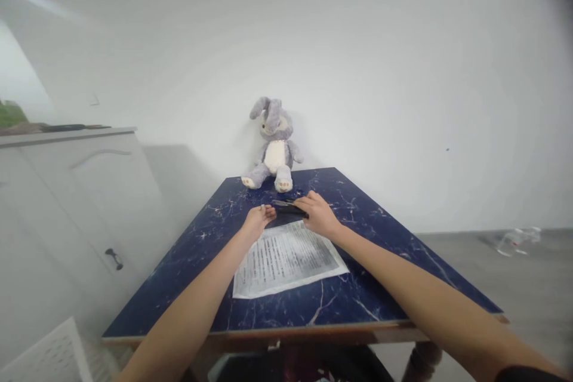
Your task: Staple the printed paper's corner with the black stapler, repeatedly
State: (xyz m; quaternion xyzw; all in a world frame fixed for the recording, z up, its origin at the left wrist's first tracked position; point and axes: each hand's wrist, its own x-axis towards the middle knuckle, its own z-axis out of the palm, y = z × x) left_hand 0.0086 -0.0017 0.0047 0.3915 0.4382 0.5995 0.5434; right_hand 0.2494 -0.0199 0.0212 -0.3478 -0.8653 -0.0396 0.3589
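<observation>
A printed sheet of paper (286, 258) lies on a dark blue marble-patterned table (385, 233). Just beyond its far edge lies a black stapler (286, 207). My right hand (319, 213) is closed over the stapler's right end. My left hand (258, 220) rests at the paper's far left corner, fingers curled together near the stapler's left tip; whether it touches the stapler I cannot make out.
A grey and white plush rabbit (274, 146) sits at the table's far edge against the white wall. A white cabinet (76, 203) with a dark handle stands to the left. A clear plastic object (517, 240) lies on the floor at right.
</observation>
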